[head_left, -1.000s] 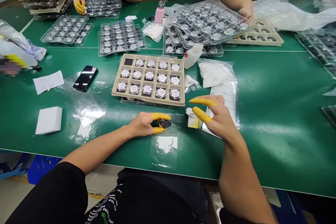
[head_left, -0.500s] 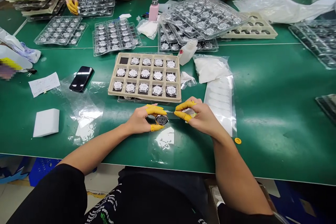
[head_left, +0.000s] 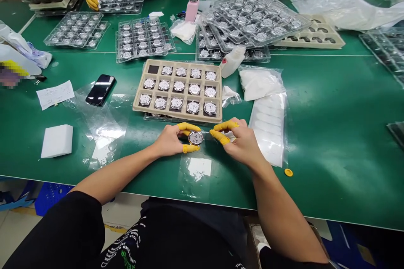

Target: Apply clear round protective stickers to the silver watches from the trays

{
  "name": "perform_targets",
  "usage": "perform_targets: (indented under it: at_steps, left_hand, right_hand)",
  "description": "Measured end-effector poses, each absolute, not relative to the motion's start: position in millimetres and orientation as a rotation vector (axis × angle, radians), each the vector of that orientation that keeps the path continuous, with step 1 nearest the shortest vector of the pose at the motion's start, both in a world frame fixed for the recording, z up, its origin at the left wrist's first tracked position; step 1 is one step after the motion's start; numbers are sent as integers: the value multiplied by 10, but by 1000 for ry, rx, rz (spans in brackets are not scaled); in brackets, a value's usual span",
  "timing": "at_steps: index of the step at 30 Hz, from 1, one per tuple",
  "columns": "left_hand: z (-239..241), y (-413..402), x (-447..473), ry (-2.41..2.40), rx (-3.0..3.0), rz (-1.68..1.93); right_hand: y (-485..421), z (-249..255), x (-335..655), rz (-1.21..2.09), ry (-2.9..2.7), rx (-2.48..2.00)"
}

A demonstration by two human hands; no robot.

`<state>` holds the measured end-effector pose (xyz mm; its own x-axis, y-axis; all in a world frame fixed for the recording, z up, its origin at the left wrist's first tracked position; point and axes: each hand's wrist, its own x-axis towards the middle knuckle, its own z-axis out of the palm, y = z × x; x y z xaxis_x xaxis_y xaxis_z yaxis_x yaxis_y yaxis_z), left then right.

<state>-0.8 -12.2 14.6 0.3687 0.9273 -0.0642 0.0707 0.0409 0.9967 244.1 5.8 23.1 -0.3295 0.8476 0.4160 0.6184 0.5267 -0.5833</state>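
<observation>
Pinching a watch case (head_left: 196,138) back-side out in the left hand (head_left: 172,139), with yellow finger cots (head_left: 190,149) against its rim, just on the near side of the beige tray (head_left: 170,112). Reading "CE" on that shiny back, with finer markings too small to make out! Holding the right hand (head_left: 238,141) just beside it, with thumb and forefinger nearly together; cannot tell whether around anything.

Onto the beige tray itself: packed with more cases, again marked "CE", plus a bare dark pad in the far left pocket. Left of the tray, past a black smartphone (head_left: 101,89), to a paper slip (head_left: 55,94): handwritten, unreadable from here. Nearest of all, well short of the tray, a black T-shirt (head_left: 176,235) with white and green lettering broken up by folds.

Crowding the tray: at its far right corner, a white bottle (head_left: 232,61); along its right side, a crumpled wipe (head_left: 230,94); beyond it, loaded clear trays (head_left: 119,59) and a pink bottle (head_left: 192,8).
</observation>
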Motion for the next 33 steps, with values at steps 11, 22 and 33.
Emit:
perform_targets:
  at_steps: [11,22,33]
  left_hand:
    - [61,-65,25,1063,1174,852]
    - [92,-150,-18,993,1715,852]
    - [61,-75,25,1095,1215,832]
  right_hand:
    - [-99,410,2284,739,-1697,-1144]
    - [-2,325,2472,413,-2256,-1220]
    - [-117,532,2506,662,-2035,-961]
